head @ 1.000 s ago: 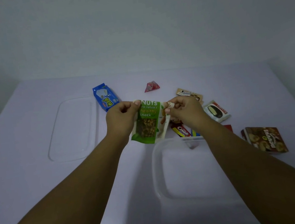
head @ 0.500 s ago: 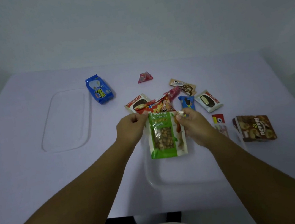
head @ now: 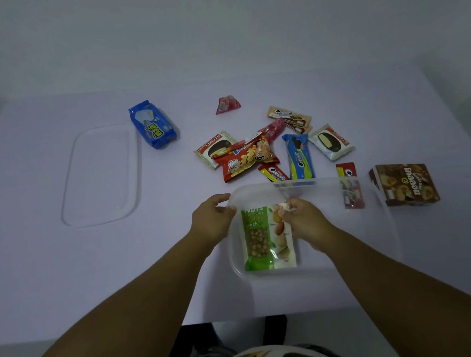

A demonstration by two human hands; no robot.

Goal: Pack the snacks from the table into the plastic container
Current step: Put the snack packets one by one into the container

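On a pale table (head: 62, 273), the nut bag (head: 267, 238) lies inside the clear container (head: 381, 219). The right hand (head: 308, 222) pinches its top corner; the left hand (head: 211, 221) pinches the container's rim at 9 o'clock. Other snacks (head: 246, 159) lie toward 12 o'clock.

Green nut pouch held inside the clear plastic container

The left hand (head: 211, 221) and right hand (head: 304, 220) pinch the top corners of a green-and-white nut pouch (head: 267, 238) lying in the clear rectangular plastic container (head: 381, 219) on the pale table (head: 47, 275). Beyond it lie scattered snack packets, a blue biscuit pack (head: 153, 124), a brown box (head: 405, 184) and a clear lid (head: 100, 175).
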